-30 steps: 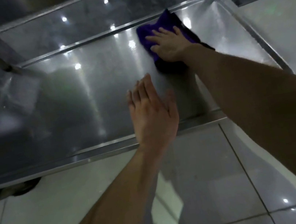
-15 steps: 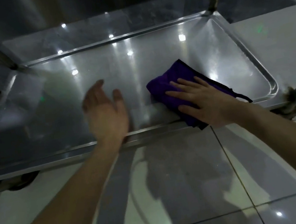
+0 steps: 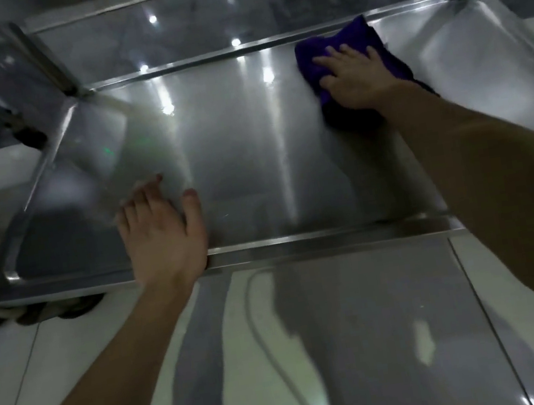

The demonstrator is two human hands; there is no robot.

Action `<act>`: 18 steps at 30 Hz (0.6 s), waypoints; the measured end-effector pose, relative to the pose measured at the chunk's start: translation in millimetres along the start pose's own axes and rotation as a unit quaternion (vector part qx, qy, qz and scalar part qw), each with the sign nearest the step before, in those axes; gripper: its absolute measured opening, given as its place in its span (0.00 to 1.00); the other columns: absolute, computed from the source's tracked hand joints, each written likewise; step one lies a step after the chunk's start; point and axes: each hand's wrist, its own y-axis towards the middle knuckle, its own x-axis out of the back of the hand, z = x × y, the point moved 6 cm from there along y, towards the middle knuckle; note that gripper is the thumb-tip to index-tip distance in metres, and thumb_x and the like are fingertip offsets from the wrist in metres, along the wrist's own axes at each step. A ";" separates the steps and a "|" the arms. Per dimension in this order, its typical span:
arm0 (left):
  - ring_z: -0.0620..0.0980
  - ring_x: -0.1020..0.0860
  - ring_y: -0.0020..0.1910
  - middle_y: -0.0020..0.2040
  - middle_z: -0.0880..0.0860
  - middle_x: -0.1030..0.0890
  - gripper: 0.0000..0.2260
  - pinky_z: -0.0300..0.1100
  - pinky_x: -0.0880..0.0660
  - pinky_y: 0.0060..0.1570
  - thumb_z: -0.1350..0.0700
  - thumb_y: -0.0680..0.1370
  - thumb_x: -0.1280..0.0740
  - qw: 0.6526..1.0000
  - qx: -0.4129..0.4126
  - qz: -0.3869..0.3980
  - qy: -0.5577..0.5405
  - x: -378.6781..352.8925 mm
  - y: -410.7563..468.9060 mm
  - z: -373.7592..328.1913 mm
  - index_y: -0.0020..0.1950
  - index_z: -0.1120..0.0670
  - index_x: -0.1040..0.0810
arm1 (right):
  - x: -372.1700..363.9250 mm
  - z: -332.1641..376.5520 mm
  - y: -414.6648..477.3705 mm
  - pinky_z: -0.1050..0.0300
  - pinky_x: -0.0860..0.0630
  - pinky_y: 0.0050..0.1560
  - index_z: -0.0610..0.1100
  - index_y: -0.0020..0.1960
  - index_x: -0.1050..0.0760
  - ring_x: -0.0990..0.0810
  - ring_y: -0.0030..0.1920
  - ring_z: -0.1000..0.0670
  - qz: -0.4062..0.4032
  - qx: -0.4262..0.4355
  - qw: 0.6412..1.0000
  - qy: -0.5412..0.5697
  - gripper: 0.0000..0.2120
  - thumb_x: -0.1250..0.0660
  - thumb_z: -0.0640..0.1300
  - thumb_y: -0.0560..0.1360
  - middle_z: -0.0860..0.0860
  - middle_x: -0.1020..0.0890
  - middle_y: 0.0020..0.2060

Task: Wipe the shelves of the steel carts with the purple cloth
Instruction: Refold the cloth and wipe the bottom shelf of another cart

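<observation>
Fingers of the right hand (image 3: 353, 80) press flat on the purple cloth (image 3: 344, 43), scrubbing the shelf (image 3: 251, 152); left hand (image 3: 162, 231), fingers relaxed, seemingly braces nearby for balance.

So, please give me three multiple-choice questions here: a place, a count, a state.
1. Where on the steel shelf is the purple cloth?
A. front left corner
B. far right, by the back rim
C. hanging over the front rim

2. How many hands touch the cloth?
A. none
B. two
C. one

3. How does the right hand lie?
A. flat, fingers straight, on the cloth
B. in a fist, lifted
C. gripping a bottle

1 B: it lies by the back rim, right.
2 C: the left hand is at the front rim.
3 A: straight fingers spread over it.
</observation>
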 end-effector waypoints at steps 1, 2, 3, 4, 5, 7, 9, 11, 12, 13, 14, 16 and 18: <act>0.64 0.29 0.77 0.75 0.65 0.24 0.31 0.61 0.40 0.80 0.42 0.85 0.48 1.000 -0.003 -0.001 0.001 -0.6 1.1 -1.6 0.79 0.60 0.29 | -2.8 16.2 12.2 0.37 0.62 0.82 0.58 0.85 0.46 0.54 0.86 0.50 0.003 0.006 1.000 0.000 0.29 0.50 0.56 0.85 0.53 0.50 0.86; 0.64 0.28 0.76 0.75 0.65 0.24 0.31 0.61 0.39 0.80 0.42 0.85 0.49 1.000 -0.006 -0.001 0.002 -1.4 2.5 -2.8 0.79 0.60 0.29 | -6.2 33.2 19.0 0.37 0.63 0.82 0.58 0.85 0.46 0.54 0.86 0.50 0.007 0.018 1.000 -0.002 0.29 0.51 0.56 0.85 0.53 0.50 0.86; 0.64 0.28 0.76 0.75 0.65 0.24 0.31 0.61 0.39 0.79 0.42 0.85 0.49 1.000 -0.007 -0.002 0.004 -2.3 4.3 -2.7 0.79 0.60 0.29 | -10.0 51.7 20.6 0.37 0.63 0.82 0.57 0.86 0.47 0.54 0.86 0.50 0.010 0.036 0.999 -0.006 0.28 0.51 0.56 0.85 0.53 0.50 0.87; 0.65 0.28 0.76 0.75 0.65 0.24 0.31 0.61 0.38 0.79 0.42 0.85 0.49 1.000 -0.007 -0.004 0.005 -2.8 6.0 -2.0 0.79 0.60 0.29 | -14.6 70.9 16.1 0.37 0.63 0.82 0.57 0.86 0.47 0.54 0.86 0.50 0.016 0.060 0.998 -0.009 0.28 0.51 0.56 0.86 0.53 0.50 0.87; 0.65 0.28 0.76 0.75 0.65 0.24 0.30 0.61 0.38 0.79 0.42 0.85 0.49 1.000 -0.009 -0.007 0.005 -2.8 6.7 -1.4 0.79 0.60 0.28 | -20.1 89.6 6.0 0.37 0.63 0.82 0.57 0.86 0.47 0.54 0.86 0.50 0.022 0.087 0.996 -0.010 0.28 0.52 0.56 0.86 0.53 0.50 0.86; 0.65 0.28 0.75 0.74 0.65 0.23 0.29 0.61 0.38 0.79 0.43 0.85 0.48 1.000 -0.008 -0.015 0.001 -2.3 7.0 -1.0 0.78 0.60 0.28 | -33.8 121.1 -29.6 0.37 0.62 0.83 0.57 0.86 0.48 0.54 0.86 0.50 0.031 0.137 0.990 -0.011 0.27 0.52 0.55 0.87 0.53 0.50 0.86; 0.64 0.27 0.75 0.74 0.64 0.23 0.27 0.61 0.38 0.80 0.44 0.86 0.47 1.000 -0.004 -0.019 -0.003 -2.9 6.3 -0.4 0.78 0.59 0.28 | -47.7 142.2 -83.3 0.37 0.59 0.83 0.56 0.86 0.47 0.52 0.86 0.50 0.022 0.180 0.983 -0.021 0.27 0.52 0.55 0.88 0.53 0.48 0.86; 0.64 0.27 0.75 0.74 0.63 0.22 0.27 0.61 0.38 0.80 0.44 0.86 0.47 1.000 -0.004 -0.015 -0.006 -3.7 6.1 -0.8 0.78 0.58 0.28 | -56.9 151.5 -146.3 0.38 0.57 0.84 0.55 0.86 0.45 0.50 0.86 0.50 -0.006 0.215 0.976 -0.030 0.27 0.53 0.55 0.88 0.52 0.46 0.86; 0.64 0.27 0.75 0.74 0.63 0.23 0.27 0.62 0.38 0.80 0.44 0.86 0.48 1.000 -0.002 -0.014 -0.006 -4.4 6.2 -0.8 0.78 0.58 0.29 | -60.0 151.2 -174.9 0.40 0.57 0.84 0.55 0.86 0.44 0.49 0.85 0.50 -0.014 0.226 0.974 -0.029 0.27 0.54 0.56 0.87 0.52 0.45 0.86; 0.64 0.27 0.75 0.74 0.64 0.23 0.27 0.62 0.39 0.80 0.44 0.86 0.48 1.000 0.001 -0.011 -0.006 -5.1 6.1 -0.5 0.78 0.58 0.29 | -62.1 148.1 -198.9 0.41 0.57 0.84 0.55 0.86 0.45 0.49 0.85 0.50 -0.014 0.230 0.973 -0.029 0.28 0.55 0.56 0.87 0.53 0.45 0.86; 0.64 0.27 0.75 0.74 0.64 0.23 0.27 0.62 0.39 0.80 0.44 0.86 0.49 1.000 0.002 -0.009 -0.007 -5.8 6.2 0.0 0.78 0.58 0.29 | -63.6 142.9 -217.3 0.42 0.57 0.84 0.55 0.86 0.46 0.50 0.86 0.50 -0.010 0.230 0.972 -0.038 0.28 0.56 0.57 0.87 0.53 0.46 0.86; 0.64 0.26 0.73 0.72 0.64 0.22 0.27 0.61 0.39 0.80 0.44 0.86 0.48 1.000 0.002 -0.008 -0.013 -6.9 6.8 -0.6 0.77 0.58 0.28 | -63.5 131.2 -236.8 0.43 0.58 0.84 0.55 0.87 0.51 0.55 0.86 0.51 0.009 0.234 0.969 -0.074 0.29 0.56 0.60 0.88 0.53 0.51 0.86; 0.64 0.25 0.71 0.71 0.63 0.21 0.26 0.61 0.37 0.78 0.45 0.86 0.47 1.000 -0.001 -0.011 -0.013 -6.4 6.2 -1.0 0.76 0.59 0.27 | -58.9 123.0 -237.2 0.43 0.61 0.84 0.57 0.87 0.53 0.59 0.86 0.52 0.047 0.251 0.963 -0.085 0.31 0.56 0.64 0.86 0.54 0.55 0.86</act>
